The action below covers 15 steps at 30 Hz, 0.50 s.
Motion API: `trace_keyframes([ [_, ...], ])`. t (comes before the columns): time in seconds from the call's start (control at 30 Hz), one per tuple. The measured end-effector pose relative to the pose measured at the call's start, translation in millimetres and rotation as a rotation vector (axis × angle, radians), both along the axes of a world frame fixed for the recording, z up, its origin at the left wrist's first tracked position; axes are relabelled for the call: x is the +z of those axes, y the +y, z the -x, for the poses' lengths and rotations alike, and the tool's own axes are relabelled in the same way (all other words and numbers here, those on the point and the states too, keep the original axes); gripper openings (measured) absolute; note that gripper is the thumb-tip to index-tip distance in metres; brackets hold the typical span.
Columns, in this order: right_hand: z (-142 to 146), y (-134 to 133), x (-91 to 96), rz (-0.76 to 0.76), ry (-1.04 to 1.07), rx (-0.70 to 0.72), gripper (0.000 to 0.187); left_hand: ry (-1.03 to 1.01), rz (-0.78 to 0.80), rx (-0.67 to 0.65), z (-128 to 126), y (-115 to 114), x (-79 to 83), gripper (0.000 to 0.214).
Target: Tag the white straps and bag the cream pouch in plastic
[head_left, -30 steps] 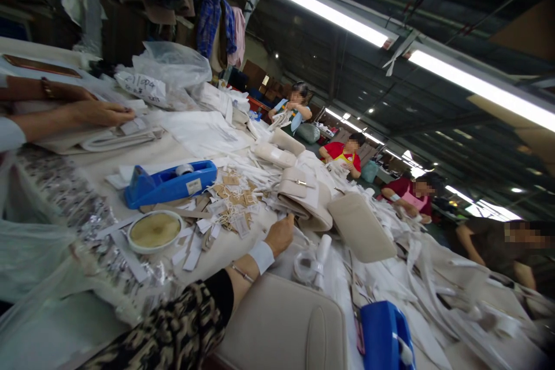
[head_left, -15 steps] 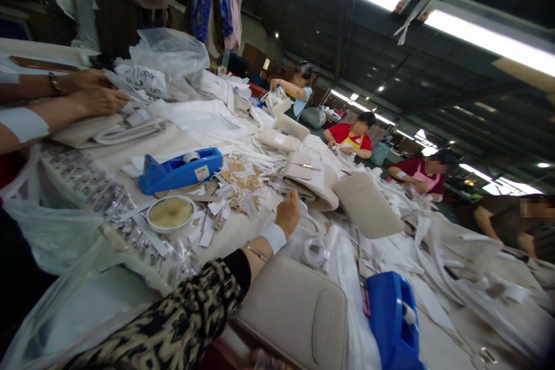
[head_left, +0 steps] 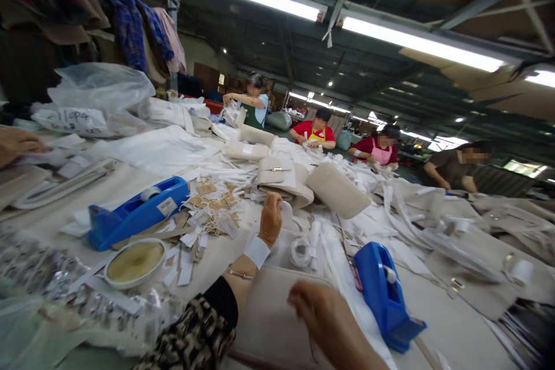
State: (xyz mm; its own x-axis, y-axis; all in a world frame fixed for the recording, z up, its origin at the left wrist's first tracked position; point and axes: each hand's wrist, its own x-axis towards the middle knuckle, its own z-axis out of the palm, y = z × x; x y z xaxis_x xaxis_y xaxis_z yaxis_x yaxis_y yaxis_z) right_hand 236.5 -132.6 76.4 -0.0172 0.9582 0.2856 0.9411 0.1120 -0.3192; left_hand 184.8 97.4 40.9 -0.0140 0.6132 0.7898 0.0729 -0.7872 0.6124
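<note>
My left hand [head_left: 269, 221], with a white band round its wrist, is closed above the table in front of a folded beige bag [head_left: 277, 172]. Its curled fingers hide whatever they may hold. Lower down, my right hand [head_left: 327, 315] hovers over a flat beige bag [head_left: 264, 312]; its fingers are bent and smeared by motion. Just beyond this bag lies a clear coiled strip [head_left: 300, 251]. To the left of my left hand are several brown tags with white strings [head_left: 217, 208] and white labels [head_left: 185, 266].
Blue tape dispensers stand left [head_left: 134, 214] and right [head_left: 385, 295]. A round tin [head_left: 135, 262] of yellowish stuff sits near wrapped metal parts [head_left: 30, 266]. Beige bag pieces [head_left: 472, 254] cover the right side. A co-worker's hand [head_left: 17, 144] is at far left; several people work beyond.
The view has swung to the right, so things appear further left. My right hand has come up from the bottom edge over the flat bag. My left hand stays closed near the folded bag.
</note>
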Motion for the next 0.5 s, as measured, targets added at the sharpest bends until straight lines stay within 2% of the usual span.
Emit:
trace_keyframes([
  [0.03,-8,23,8.8,0.008,0.068,-0.176,0.02,-0.011,-0.01,-0.018,0,-1,1.7,0.014],
  [0.07,-17,49,16.6,-0.011,0.087,-0.25,0.028,-0.019,-0.017,-0.036,1,-2,3.5,0.014],
  [0.13,-32,100,26.0,-0.028,0.125,-0.336,0.03,-0.018,-0.021,-0.073,1,-5,6.8,0.014],
  [0.23,-46,155,21.4,0.004,0.26,-0.377,0.016,0.026,0.003,-0.136,3,-8,9.3,0.011],
  [0.27,-49,166,16.1,0.004,0.319,-0.365,0.017,0.049,0.025,-0.153,4,-8,9.0,0.012],
  [0.33,-52,176,3.8,-0.032,0.445,-0.313,0.026,0.102,0.095,-0.173,5,-7,7.1,0.029],
  [0.43,-55,173,-8.8,-0.135,0.626,-0.235,0.03,0.223,0.223,-0.202,5,-2,2.5,0.054],
  [0.5,-55,168,-10.3,-0.209,0.72,-0.209,0.029,0.344,0.29,-0.253,5,2,0.0,0.054],
])
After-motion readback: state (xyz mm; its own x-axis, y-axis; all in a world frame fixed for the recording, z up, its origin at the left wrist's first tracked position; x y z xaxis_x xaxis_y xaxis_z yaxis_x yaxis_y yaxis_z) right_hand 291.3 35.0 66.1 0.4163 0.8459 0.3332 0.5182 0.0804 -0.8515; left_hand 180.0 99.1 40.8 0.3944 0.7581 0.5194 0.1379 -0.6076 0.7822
